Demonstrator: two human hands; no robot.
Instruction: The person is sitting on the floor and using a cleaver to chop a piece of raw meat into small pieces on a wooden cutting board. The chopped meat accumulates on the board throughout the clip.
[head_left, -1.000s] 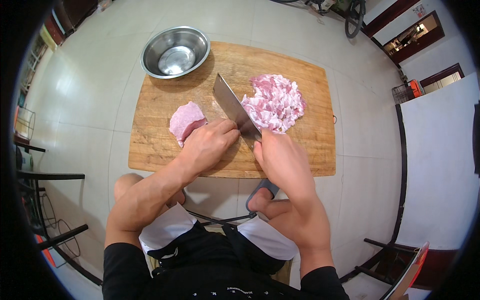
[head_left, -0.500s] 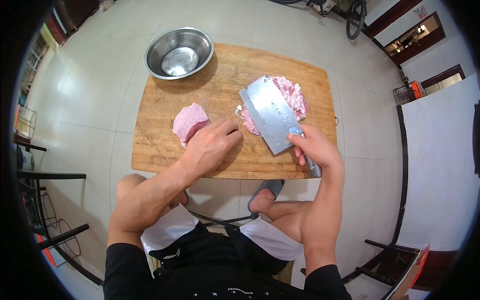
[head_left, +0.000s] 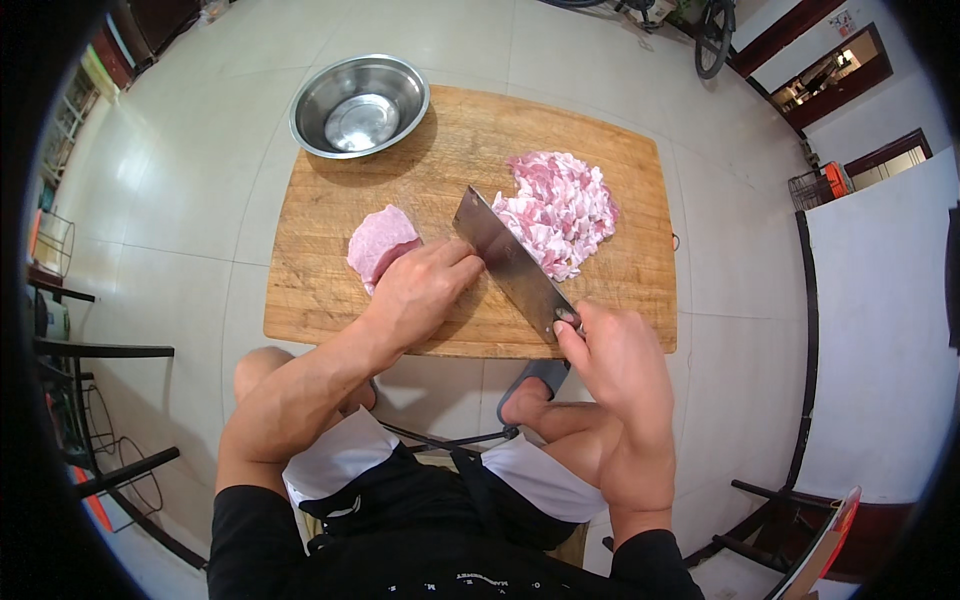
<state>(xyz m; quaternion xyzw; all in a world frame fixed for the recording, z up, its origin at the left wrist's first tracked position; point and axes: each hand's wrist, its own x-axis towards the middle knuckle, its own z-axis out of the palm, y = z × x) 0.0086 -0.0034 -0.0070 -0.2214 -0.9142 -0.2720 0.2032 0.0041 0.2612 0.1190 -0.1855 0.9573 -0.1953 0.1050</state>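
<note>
A block of raw pink meat (head_left: 379, 238) lies on the left part of a wooden cutting board (head_left: 305, 300). Over its right side rests my left hand (head_left: 420, 290), fingers curled down on the meat and hiding that end of it. My right hand (head_left: 625, 365) grips a cleaver (head_left: 510, 262) by its handle, which the fingers mostly cover. The broad blade stands on edge at a slant, close beside my left fingertips. Just beyond the blade, a pile of cut raw meat pieces (head_left: 565, 210) spreads over the board's right half.
A steel bowl (head_left: 318, 112) with nothing in it stands at the board's far left corner. My knees and a grey slipper (head_left: 548, 376) are below the near edge. Black-legged furniture (head_left: 105, 351) is at the left, a white panel (head_left: 880, 330) at the right.
The cleaver has swung from lying flat over the meat pile to standing on edge nearer my left hand, uncovering the pile. My right hand came nearer to me; my left stayed put.
</note>
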